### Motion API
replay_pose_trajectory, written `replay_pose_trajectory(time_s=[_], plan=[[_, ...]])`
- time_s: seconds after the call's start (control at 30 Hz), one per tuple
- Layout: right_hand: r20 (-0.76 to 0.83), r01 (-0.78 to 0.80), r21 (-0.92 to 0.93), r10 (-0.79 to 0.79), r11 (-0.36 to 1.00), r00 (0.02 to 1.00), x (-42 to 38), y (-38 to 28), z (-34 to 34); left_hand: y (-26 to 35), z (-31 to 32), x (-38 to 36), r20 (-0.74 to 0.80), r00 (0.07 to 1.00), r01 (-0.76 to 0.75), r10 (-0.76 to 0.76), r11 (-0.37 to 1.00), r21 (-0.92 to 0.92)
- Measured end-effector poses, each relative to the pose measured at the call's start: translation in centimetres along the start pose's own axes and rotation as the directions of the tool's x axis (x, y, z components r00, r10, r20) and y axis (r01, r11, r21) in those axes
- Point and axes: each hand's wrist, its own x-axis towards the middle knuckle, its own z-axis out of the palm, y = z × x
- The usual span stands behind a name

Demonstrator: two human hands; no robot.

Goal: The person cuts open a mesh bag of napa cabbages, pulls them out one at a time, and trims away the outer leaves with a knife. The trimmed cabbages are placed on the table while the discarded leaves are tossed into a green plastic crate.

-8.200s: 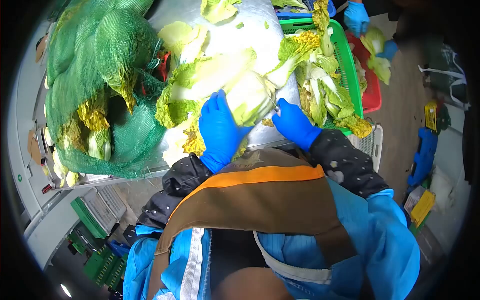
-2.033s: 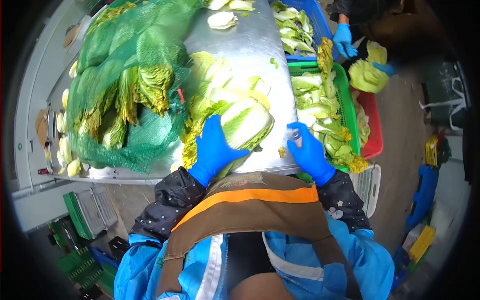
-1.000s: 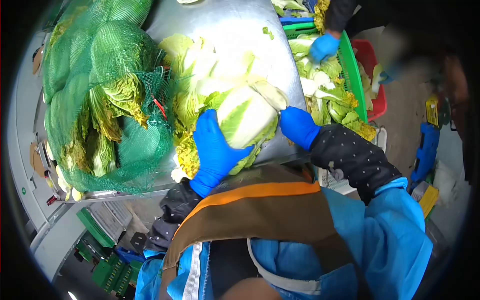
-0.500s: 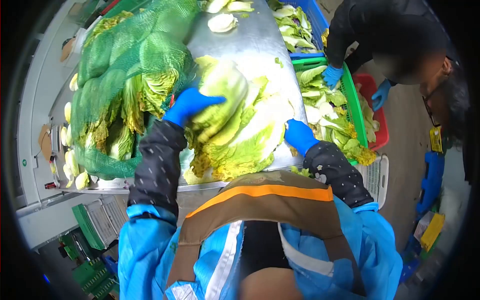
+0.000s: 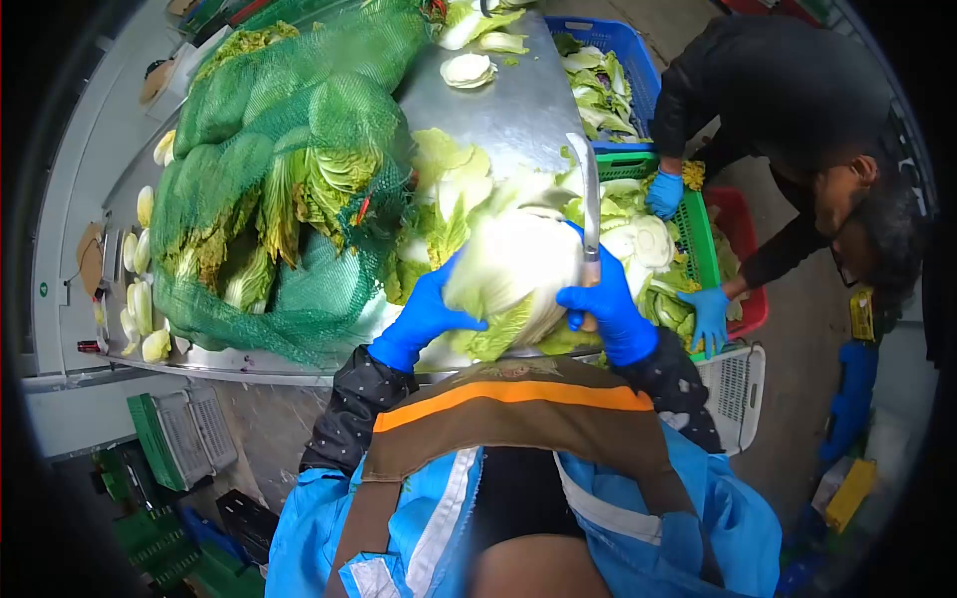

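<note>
A napa cabbage [image 5: 520, 261] lies before me on the metal table, its pale base overexposed and green leaves showing below. My left hand [image 5: 427, 317] grips its left side, thumb across the front. In my right hand [image 5: 616, 311] is a knife [image 5: 590, 204], fingers wrapped round its wooden handle and curved blade pointing away from me. The knife is right at the cabbage's right side. Loose outer leaves [image 5: 444, 189] lie behind and to the left of the cabbage.
A green net bag [image 5: 239, 149] of cabbages fills the table's left. On the right stand a blue crate [image 5: 638, 60], a green crate [image 5: 703, 244] and a red bin [image 5: 736, 214]. A co-worker [image 5: 788, 90] bends over there, gloved hands at the green crate.
My left hand has moved down from beside the net bag onto the cabbage, which is now turned base up. The knife now shows in my right hand. The co-worker's hand has reached the green crate.
</note>
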Motion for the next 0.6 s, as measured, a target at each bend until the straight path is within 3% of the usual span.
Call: replay_pose_trajectory(time_s=[0.03,0.07,0.1,0.13,0.17,0.2,0.23,0.27,0.3,0.33,0.37,0.43,0.47,0.5,0.53,0.57,0.6], plan=[[-0.033,-0.028,-0.141,0.024,0.99,0.999,0.1,0.6,0.1,-0.4,0.0,0.0,-0.001,1.0,0.0,0.0,1.0,-0.008],[-0.063,-0.063,-0.28,0.047,0.958,0.997,0.2,1.3,-0.1,-0.7,-0.4,-0.3,-0.007,0.999,-0.041,0.043,0.989,0.142],[-0.056,-0.069,-0.283,0.055,0.957,0.997,0.3,2.7,-0.8,-0.9,-1.1,-0.7,-0.007,0.997,-0.077,0.083,0.953,0.293],[0.027,0.074,-0.411,-0.069,0.909,0.997,0.2,4.4,-1.5,-0.5,-2.8,-0.7,0.142,0.979,-0.198,0.15,0.878,0.437],[0.13,0.222,-0.516,-0.18,0.827,0.975,0.1,5.7,-2.1,-0.4,-4.1,-1.0,0.081,0.98,-0.197,0.181,0.859,0.473],[-0.013,-0.139,-0.346,0.143,0.928,0.99,-0.6,3.8,-0.7,0.3,-4.7,-1.0,-0.248,0.957,-0.096,0.15,0.971,0.218],[-0.005,-0.145,-0.34,0.153,0.929,0.988,-0.5,4.3,-0.4,1.7,-5.1,-1.5,-0.531,0.847,-0.072,0.023,0.995,-0.071],[0.052,-0.045,-0.307,0.064,0.951,0.997,-0.2,4.8,-0.1,4.5,-4.4,-2.3,-0.577,0.766,-0.139,0.282,0.95,0.28],[0.104,0.057,-0.271,-0.03,0.961,0.994,0.1,5.1,0.1,6.9,-2.8,-3.0,-0.521,0.666,-0.16,0.534,0.784,0.599],[0.087,0.005,-0.394,0.032,0.919,0.996,0.0,3.7,1.2,7.2,-0.4,-3.7,-0.33,0.852,-0.215,0.406,0.846,0.487],[0.096,0.003,-0.395,0.038,0.919,0.995,0.3,3.9,1.7,9.0,2.0,-3.7,-0.027,0.897,-0.308,0.442,0.667,0.678],[0.123,0.116,-0.466,-0.065,0.877,0.99,1.1,4.3,2.3,7.2,2.0,-2.2,0.098,0.911,-0.311,0.4,0.511,0.801],[0.096,0.069,-0.58,-0.017,0.812,0.995,1.5,4.3,2.0,7.4,1.2,-1.7,0.095,0.91,-0.307,0.404,0.503,0.808],[0.091,0.071,-0.575,-0.022,0.815,0.996,1.8,4.9,1.9,8.0,0.5,-1.4,0.135,0.949,-0.278,0.286,0.547,0.79],[0.116,0.15,-0.512,-0.105,0.846,0.988,2.0,5.6,1.6,8.3,0.3,-1.5,0.166,0.972,-0.233,0.166,0.595,0.769],[0.144,0.237,-0.449,-0.192,0.861,0.971,2.4,5.9,1.4,8.2,0.1,-1.3,0.155,0.972,-0.229,0.174,0.596,0.769],[0.11,0.289,-0.561,-0.276,0.776,0.955,2.1,6.0,1.7,8.0,-0.2,-1.2,0.181,0.974,-0.226,0.135,0.555,0.8]])
